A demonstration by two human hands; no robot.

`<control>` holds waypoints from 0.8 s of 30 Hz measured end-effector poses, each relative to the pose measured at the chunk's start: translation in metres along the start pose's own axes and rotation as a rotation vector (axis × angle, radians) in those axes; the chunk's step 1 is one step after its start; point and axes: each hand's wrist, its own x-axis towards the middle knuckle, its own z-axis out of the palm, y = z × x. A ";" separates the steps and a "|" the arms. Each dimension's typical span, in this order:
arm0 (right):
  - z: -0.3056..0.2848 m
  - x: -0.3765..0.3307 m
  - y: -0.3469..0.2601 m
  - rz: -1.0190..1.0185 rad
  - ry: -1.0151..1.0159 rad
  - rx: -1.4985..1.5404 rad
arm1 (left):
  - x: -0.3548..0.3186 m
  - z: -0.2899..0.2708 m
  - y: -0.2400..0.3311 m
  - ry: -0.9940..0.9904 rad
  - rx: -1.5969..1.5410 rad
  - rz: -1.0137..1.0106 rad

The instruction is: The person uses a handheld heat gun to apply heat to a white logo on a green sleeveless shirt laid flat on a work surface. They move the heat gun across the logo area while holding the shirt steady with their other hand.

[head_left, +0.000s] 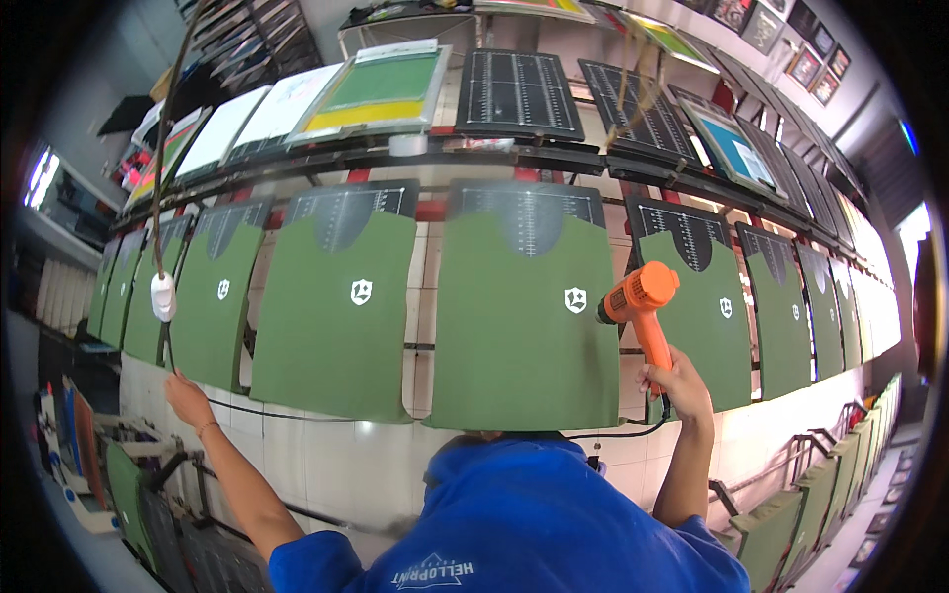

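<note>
My right hand (684,383) is wrapped round the handle of an orange heat gun (647,289). Its dark nozzle points left, just beside the white shield print (575,300) on a green fabric piece (509,346). That fabric lies over a black board with ruler marks. Off to the left, my left hand (188,397) grips a black power cord (297,414), its fingers closed. Above this hand, the cord meets a white plug connector (163,296) on a hanging brown cable (161,148). From the heat gun's handle the cord loops low past my body.
More boards with green fabric (334,316) and white prints line both sides of the rack. Behind run a dark rail (534,158), a framed screen (381,89) and bare black boards (519,94). Another row of green pieces (806,514) stands at lower right.
</note>
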 end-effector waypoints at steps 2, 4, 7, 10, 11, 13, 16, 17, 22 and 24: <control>0.005 0.007 -0.010 -0.021 0.002 0.056 | -0.015 0.018 0.006 -0.083 -0.017 -0.098; 0.006 0.015 -0.014 -0.018 0.008 0.135 | -0.024 0.028 0.022 -0.152 -0.010 -0.203; 0.005 0.040 -0.003 -0.002 0.010 0.271 | -0.042 0.033 0.048 -0.223 -0.049 -0.275; 0.015 0.064 0.007 0.002 0.015 0.300 | -0.061 0.055 0.065 -0.248 -0.195 -0.284; 0.019 0.069 0.009 0.005 0.018 0.271 | -0.075 0.054 0.084 -0.247 -0.214 -0.306; 0.027 0.075 0.003 0.033 0.029 0.202 | -0.098 0.040 0.121 -0.243 -0.247 -0.334; 0.043 0.082 0.009 0.041 0.070 0.173 | -0.127 0.036 0.149 -0.233 -0.263 -0.317; 0.045 0.083 0.006 0.035 0.049 0.151 | -0.137 0.042 0.152 -0.222 -0.253 -0.293; 0.048 0.089 0.008 0.060 0.042 0.142 | -0.170 0.057 0.163 -0.191 -0.180 -0.312; 0.049 0.089 0.008 0.065 0.047 0.139 | -0.177 0.056 0.172 -0.239 -0.146 -0.360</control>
